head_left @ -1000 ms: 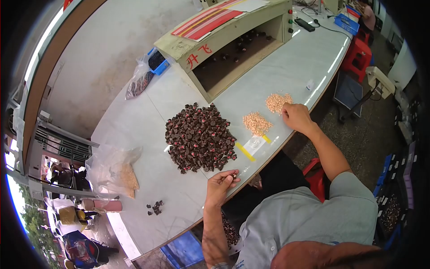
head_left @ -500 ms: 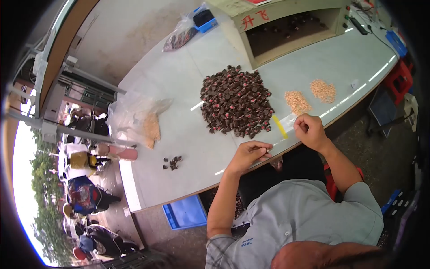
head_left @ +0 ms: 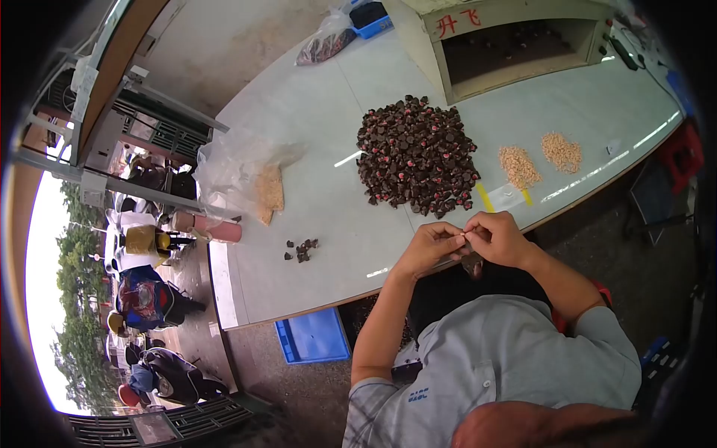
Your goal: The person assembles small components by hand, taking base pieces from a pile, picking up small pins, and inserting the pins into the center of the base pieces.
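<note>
My left hand (head_left: 433,249) is pinched at the table's front edge, its fingertips around a small piece that is mostly hidden. Touching those fingertips, my right hand (head_left: 494,237) pinches a tiny pale bit. Just beyond my hands lies a big heap of dark brown pieces with pink spots (head_left: 418,157). Right of that heap are two small piles of pale beige bits, a nearer one (head_left: 519,167) and a farther one (head_left: 562,152). A pale patch with yellow tape strips (head_left: 508,196) lies between my hands and these piles.
A beige box-shaped machine (head_left: 515,52) stands at the back. On the left are a clear plastic bag (head_left: 270,196), a pink bottle (head_left: 224,229) and several loose dark pieces (head_left: 302,251). A blue tray (head_left: 314,336) sits below the table edge.
My right hand has come from the farther pale pile to my left fingertips, and the hands now touch. The whole view has also shifted, with the heap appearing farther right and higher.
</note>
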A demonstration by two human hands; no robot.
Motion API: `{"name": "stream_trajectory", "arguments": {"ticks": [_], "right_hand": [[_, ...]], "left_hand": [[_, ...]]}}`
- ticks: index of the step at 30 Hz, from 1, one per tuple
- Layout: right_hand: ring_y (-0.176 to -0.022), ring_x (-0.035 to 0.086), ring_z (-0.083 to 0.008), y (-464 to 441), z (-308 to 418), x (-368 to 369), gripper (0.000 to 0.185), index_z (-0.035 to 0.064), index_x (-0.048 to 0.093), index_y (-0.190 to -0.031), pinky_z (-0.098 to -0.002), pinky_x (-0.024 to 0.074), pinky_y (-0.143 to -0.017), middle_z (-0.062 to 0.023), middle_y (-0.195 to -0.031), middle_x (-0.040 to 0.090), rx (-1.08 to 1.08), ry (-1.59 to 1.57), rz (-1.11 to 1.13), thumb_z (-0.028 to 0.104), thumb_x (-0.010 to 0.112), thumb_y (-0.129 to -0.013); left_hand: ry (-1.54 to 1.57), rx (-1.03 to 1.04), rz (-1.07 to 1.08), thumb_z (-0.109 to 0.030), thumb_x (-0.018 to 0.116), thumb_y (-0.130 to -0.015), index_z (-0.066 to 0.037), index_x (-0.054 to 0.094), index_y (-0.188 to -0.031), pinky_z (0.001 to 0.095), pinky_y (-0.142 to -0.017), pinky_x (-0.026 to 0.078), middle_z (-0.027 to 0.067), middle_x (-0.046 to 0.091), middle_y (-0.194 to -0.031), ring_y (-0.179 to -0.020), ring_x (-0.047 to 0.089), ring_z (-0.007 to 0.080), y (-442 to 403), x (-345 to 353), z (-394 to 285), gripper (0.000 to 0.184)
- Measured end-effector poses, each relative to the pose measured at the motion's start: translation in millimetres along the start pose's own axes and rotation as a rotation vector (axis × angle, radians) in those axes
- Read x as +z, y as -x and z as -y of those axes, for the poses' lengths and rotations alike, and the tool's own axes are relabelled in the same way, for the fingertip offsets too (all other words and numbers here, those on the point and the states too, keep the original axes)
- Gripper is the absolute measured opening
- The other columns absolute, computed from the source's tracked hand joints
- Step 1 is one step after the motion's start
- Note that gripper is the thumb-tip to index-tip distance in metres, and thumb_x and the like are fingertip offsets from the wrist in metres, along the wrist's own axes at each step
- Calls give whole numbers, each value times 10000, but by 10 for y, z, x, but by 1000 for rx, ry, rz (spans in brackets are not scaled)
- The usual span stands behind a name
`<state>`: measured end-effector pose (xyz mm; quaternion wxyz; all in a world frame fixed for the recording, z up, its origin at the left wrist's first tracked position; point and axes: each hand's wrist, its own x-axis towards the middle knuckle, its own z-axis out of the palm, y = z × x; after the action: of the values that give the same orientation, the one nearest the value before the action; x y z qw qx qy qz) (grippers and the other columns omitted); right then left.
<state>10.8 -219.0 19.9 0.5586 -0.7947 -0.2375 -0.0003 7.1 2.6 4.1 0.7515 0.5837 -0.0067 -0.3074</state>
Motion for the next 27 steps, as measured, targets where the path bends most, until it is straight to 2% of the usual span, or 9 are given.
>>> {"name": "stream_trajectory", "arguments": {"ticks": [5, 11, 18, 21, 24, 27], "right_hand": [[-545, 639, -216, -57, 69, -137, 108, 65, 661, -886, -347, 491, -538, -51, -622, 627, -30, 125, 117, 114, 738, -826], [-559, 653, -213, -109, 39, -158, 102, 76, 664, -883, -341, 499, -546, -43, -623, 637, -112, 190, 189, 133, 731, -832], [-553, 652, -215, -136, 73, -232, 95, 75, 677, -877, -342, 502, -550, -40, -619, 637, -100, 179, 296, 139, 732, -833], [-554, 655, -226, -138, 60, -236, 90, 74, 678, -874, -348, 502, -548, -45, -616, 639, -89, 166, 299, 134, 730, -831], [-553, 658, -244, -167, 65, -319, 84, 73, 676, -873, -352, 503, -545, -57, -614, 639, -167, 204, 229, 118, 729, -827], [-550, 655, -258, -252, 137, -587, 78, 73, 671, -866, -357, 502, -545, -66, -613, 636, -206, 329, 150, 105, 726, -822]], "left_hand": [[-39, -15, 37, -133, 752, -970, 21, 712, -1064, 224, -729, 582, 118, 761, -952, -876, 741, 153, -22, -4, 27, 185], [-42, -119, 4, -132, 754, -966, 24, 717, -1054, 216, -690, 566, 91, 758, -905, -819, 725, 112, 32, 46, -61, 183], [-104, -89, 63, -130, 747, -968, 29, 724, -1029, 220, -688, 563, 91, 755, -893, -782, 713, 108, 6, 14, -29, 171], [-100, -96, 50, -124, 746, -968, 35, 725, -1054, 229, -697, 568, 100, 754, -916, -800, 715, 116, 14, 24, -56, 182], [-83, -87, 39, -104, 740, -965, 51, 723, -1115, 241, -718, 577, 121, 754, -973, -854, 724, 134, 10, 20, -49, 216], [-94, -54, 37, -76, 727, -965, 58, 717, -1169, 248, -746, 583, 133, 751, -1056, -919, 731, 153, 11, 30, -54, 245]]}}
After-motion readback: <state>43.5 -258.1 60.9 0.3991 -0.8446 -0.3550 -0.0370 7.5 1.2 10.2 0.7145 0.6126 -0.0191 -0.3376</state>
